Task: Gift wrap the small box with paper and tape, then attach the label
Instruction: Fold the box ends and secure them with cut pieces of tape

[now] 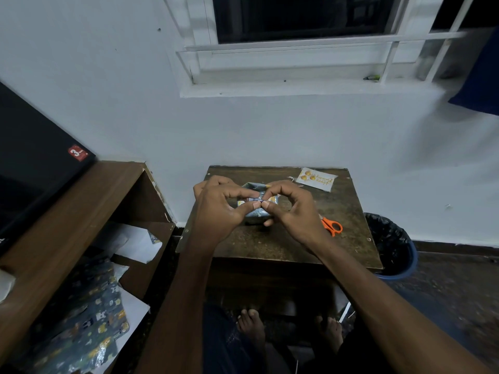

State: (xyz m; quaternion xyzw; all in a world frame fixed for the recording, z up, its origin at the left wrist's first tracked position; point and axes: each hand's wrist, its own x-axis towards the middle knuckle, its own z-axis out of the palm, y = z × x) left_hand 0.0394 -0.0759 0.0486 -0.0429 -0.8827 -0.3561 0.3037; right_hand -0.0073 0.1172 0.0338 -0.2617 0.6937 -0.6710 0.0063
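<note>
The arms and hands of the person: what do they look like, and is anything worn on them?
Both forearms are bare, with no sleeves in view. The left hand and right hand show no gloves, and no watch or bracelet at the wrists. Rings cannot be ruled out.

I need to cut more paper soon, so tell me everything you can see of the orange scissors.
The scissors lie flat on the dark wooden table, to the right of the part-wrapped box and just beyond the right hand. Only the orange, plastic-looking handle loops show plainly; the blades point toward the hand and are hidden behind it, so I cannot tell whether they are open or closed. Nothing grips them; whether the hand touches them is unclear.
</note>
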